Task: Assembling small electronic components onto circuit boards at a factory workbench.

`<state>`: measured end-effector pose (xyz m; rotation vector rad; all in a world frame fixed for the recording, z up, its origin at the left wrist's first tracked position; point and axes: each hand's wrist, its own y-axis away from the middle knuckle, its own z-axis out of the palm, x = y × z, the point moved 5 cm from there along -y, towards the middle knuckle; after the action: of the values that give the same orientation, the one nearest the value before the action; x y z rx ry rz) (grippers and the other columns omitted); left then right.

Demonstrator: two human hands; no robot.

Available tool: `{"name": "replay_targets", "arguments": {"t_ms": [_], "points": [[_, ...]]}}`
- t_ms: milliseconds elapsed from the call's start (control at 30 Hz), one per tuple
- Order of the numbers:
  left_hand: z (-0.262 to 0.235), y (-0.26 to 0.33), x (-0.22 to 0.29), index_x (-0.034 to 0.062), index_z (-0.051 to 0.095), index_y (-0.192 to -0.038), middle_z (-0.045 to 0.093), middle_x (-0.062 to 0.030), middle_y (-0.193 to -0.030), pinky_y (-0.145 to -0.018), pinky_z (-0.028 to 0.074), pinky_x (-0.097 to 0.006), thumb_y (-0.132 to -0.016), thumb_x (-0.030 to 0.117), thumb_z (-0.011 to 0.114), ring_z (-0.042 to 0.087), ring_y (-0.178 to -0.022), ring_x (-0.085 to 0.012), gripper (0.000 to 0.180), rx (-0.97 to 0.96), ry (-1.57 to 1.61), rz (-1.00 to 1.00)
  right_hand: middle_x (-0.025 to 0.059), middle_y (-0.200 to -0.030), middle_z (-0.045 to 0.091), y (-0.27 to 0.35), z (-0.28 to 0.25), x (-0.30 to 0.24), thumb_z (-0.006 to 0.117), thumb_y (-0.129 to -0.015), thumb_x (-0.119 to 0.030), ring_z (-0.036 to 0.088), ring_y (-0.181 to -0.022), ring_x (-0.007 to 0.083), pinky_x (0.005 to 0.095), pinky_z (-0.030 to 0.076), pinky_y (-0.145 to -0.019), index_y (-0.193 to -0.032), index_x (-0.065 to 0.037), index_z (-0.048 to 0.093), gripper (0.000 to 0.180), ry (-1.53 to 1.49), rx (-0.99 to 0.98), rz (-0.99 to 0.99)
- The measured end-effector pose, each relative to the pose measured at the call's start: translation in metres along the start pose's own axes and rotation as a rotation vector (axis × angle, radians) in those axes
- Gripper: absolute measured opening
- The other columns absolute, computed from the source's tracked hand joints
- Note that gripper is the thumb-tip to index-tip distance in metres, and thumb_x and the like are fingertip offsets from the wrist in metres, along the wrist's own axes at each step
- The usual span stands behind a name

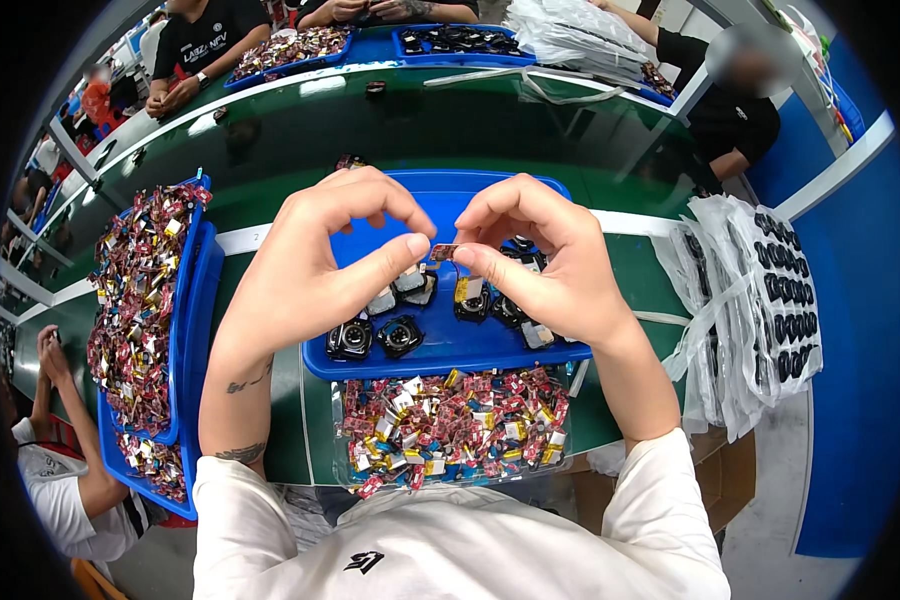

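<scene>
Over the blue tray (450, 190) both my hands are raised, their fingertips nearly meeting. My right hand (545, 255) pinches a small red circuit board (443, 252) between thumb and fingers. At the board's left side, the thumb and forefinger of my left hand (330, 250) are closed together; whatever lies between them is too small to make out. Below, in the tray, are several black round-faced device housings (400, 336), some with silver or yellow battery-like parts. My hands partly hide them.
Nearest me, a clear tray (338, 425) holds a heap of red boards with batteries (450, 425). More fill stacked blue bins (195, 290) at left. Bagged trays of black parts (785, 290) stand at right. Across the green bench (450, 110), other people sit near blue trays.
</scene>
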<state>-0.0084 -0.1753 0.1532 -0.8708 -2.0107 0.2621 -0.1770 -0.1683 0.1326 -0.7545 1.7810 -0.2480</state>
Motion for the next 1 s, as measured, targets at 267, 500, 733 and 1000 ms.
{"name": "replay_targets", "arguments": {"t_ms": [267,500,733,1000], "points": [[0.004,0.003,-0.018,0.0048,0.066,-0.081,0.064,0.0002,-0.079,-0.069,0.038,-0.024,-0.070,0.009,0.076,0.054,-0.077,-0.0088,0.015,-0.067,0.134,-0.148,0.0061,-0.092,0.063,0.001,0.004,0.007,0.064,-0.075,0.001,0.061,-0.077,0.0117,0.0263,0.050,-0.072,-0.097,0.001,0.060,0.023,-0.067,-0.088,0.082],[0.016,0.002,-0.014,0.0055,0.066,-0.085,0.065,-0.0010,-0.078,-0.069,0.039,-0.024,-0.065,0.012,0.080,0.055,-0.078,-0.0121,0.026,-0.086,0.046,-0.032,0.0061,-0.097,0.061,0.003,0.005,0.009,0.063,-0.074,0.002,0.060,-0.079,0.0117,0.0262,0.050,-0.075,-0.098,0.001,0.058,0.025,-0.178,-0.082,0.174],[0.013,0.000,-0.021,0.0012,0.058,-0.078,0.067,-0.0055,-0.081,-0.069,0.043,-0.024,-0.075,0.005,0.066,0.061,-0.078,-0.0084,0.009,-0.097,0.145,-0.231,0.0066,-0.087,0.066,0.002,-0.007,0.010,0.065,-0.076,-0.002,0.062,-0.073,0.0109,0.0249,0.051,-0.068,-0.095,0.002,0.065,0.019,0.001,-0.045,0.222],[0.016,-0.001,-0.018,-0.0022,0.067,-0.086,0.063,-0.0039,-0.079,-0.069,0.043,-0.023,-0.075,0.006,0.071,0.058,-0.075,-0.0093,0.015,-0.095,0.084,-0.180,0.0075,-0.080,0.068,0.001,-0.011,0.015,0.068,-0.083,-0.008,0.063,-0.067,0.0099,0.0230,0.051,-0.062,-0.090,0.002,0.069,0.012,0.048,0.073,0.139]]}}
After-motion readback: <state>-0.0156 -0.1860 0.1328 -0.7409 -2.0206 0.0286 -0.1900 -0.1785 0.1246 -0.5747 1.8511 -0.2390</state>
